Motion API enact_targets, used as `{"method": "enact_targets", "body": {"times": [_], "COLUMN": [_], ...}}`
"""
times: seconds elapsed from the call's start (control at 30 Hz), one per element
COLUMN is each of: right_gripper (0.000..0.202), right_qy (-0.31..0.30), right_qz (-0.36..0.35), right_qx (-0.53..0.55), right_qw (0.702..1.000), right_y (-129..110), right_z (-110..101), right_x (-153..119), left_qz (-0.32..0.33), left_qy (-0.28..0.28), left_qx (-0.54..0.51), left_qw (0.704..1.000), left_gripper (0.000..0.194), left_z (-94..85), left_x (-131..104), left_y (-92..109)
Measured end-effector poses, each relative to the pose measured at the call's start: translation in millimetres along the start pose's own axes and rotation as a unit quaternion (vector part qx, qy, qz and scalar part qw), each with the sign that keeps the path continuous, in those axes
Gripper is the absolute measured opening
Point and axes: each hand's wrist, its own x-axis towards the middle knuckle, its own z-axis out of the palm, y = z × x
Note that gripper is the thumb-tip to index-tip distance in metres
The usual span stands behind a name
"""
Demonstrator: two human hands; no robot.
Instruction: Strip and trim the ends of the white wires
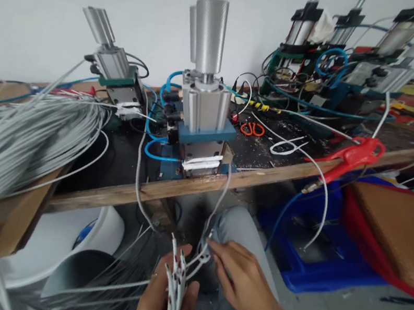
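Observation:
Several white cables [175,298] stand bunched in my left hand [157,295], their stripped ends pointing up. To the right, my right hand [238,276] pinches the end of one white cable [200,253] between thumb and forefinger, beside the bunch. Both hands are below the bench edge, over my knee. Directly ahead on the bench stands a pneumatic press [205,102] with white pieces [202,163] at its front. Long cables trail leftward from my left hand.
A large coil of grey-white cable [46,139] lies at the left, above a white bucket [99,232]. The wooden bench edge [170,187] crosses the view. A red air gun [357,156] hangs at the right, near a blue stool [307,267] and brown cushion [396,234].

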Motion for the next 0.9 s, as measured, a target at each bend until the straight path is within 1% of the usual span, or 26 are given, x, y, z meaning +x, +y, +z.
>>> {"method": "enact_targets", "body": {"times": [0.03,0.1,0.17,0.2,0.3,0.37,0.43,0.53,0.6,0.7,0.77,0.8,0.83,0.9], "right_gripper": [0.034,0.025,0.018,0.016,0.017,0.014,0.012,0.01,0.009,0.014,0.015,0.015,0.015,0.016], "right_qy": [-0.006,0.027,0.051,0.039,-0.047,-0.085,-0.092,-0.078,-0.077,-0.073,-0.055,-0.039,-0.015,0.047], "right_qz": [0.028,0.085,0.136,0.15,0.165,0.175,0.184,0.222,0.239,0.229,0.222,0.222,0.224,0.229], "right_qx": [-0.001,0.011,0.06,0.101,0.211,0.258,0.274,0.268,0.271,0.285,0.309,0.331,0.361,0.438], "right_qw": [1.0,0.996,0.988,0.983,0.962,0.947,0.939,0.934,0.929,0.928,0.923,0.916,0.905,0.868], "right_y": [-1,-11,-30,-41,-68,-76,-77,-74,-72,-71,-70,-69,-68,-64], "right_z": [-2,-10,-21,-26,-35,-34,-29,-22,-21,-23,-24,-23,-21,-15], "right_x": [-10,-23,-23,-18,7,22,30,30,28,27,26,25,23,20], "left_qz": [-0.014,-0.037,-0.048,-0.049,-0.06,-0.082,-0.099,-0.103,-0.109,-0.117,-0.108,-0.096,-0.079,-0.029], "left_qy": [-0.016,-0.06,-0.115,-0.142,-0.196,-0.214,-0.222,-0.219,-0.21,-0.197,-0.184,-0.164,-0.132,-0.032], "left_qx": [0.007,0.014,0.014,0.005,-0.061,-0.102,-0.117,-0.121,-0.12,-0.11,-0.09,-0.078,-0.07,-0.078], "left_qw": [1.0,0.997,0.992,0.989,0.977,0.968,0.963,0.963,0.964,0.967,0.973,0.979,0.986,0.996], "left_gripper": [0.046,0.046,0.044,0.042,0.038,0.041,0.046,0.042,0.039,0.035,0.034,0.032,0.03,0.029], "left_z": [-2.7,-7.8,-12.1,-13.8,-17.8,-19.4,-19.8,-18.8,-18.3,-19.5,-21.0,-21.5,-21.7,-20.9], "left_x": [-2,-4,-5,-4,-2,0,1,2,2,0,-1,-1,-1,0], "left_y": [-1,-1,3,5,15,21,24,22,20,20,23,26,30,38]}}
